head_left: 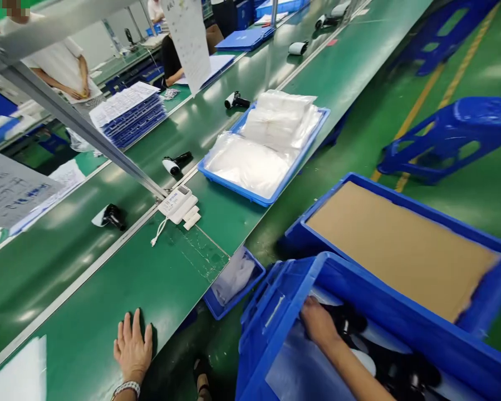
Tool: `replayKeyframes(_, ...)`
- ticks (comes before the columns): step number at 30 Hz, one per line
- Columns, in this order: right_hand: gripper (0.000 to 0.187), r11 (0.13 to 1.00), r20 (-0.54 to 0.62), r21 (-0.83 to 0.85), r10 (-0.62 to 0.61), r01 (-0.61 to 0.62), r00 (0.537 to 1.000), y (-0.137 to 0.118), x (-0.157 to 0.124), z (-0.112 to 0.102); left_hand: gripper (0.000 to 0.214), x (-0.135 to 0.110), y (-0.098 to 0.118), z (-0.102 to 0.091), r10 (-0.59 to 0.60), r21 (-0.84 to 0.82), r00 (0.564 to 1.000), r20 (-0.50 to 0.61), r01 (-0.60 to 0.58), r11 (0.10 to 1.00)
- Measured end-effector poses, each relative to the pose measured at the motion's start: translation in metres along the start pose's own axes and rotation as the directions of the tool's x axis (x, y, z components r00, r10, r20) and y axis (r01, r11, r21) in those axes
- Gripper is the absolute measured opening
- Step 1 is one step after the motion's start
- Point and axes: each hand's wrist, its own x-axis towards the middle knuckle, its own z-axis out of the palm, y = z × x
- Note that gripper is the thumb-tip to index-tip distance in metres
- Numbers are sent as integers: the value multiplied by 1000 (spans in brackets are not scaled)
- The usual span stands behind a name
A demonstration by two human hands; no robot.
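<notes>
My left hand (132,346) lies flat on the green worktable (108,312) near its front edge, fingers stretched out, holding nothing. My right hand (317,323) reaches down into a blue plastic crate (275,312) on the floor, among black and white items; its fingertips are hidden, so I cannot see whether they grip anything. A second blue crate (401,245) covered with brown cardboard stands just behind the first one.
A blue tray (237,186) of clear plastic bags sits on the table ahead. Black-and-white devices (176,164) lie along the green conveyor (45,262). A white handset (177,203) rests by a metal post. Blue stools (451,139) stand on the floor at right. Other people work across the line.
</notes>
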Motion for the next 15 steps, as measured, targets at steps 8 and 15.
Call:
replayKeyframes(8, 48, 981, 0, -108, 165, -164, 986, -14, -26, 22, 68, 2, -2, 2, 9, -24, 1000, 1, -9, 1000)
replayKeyframes(15, 41, 984, -2, -39, 172, -172, 985, -7, -27, 24, 64, 7, 1, 5, 19, -16, 1000, 12, -18, 1000)
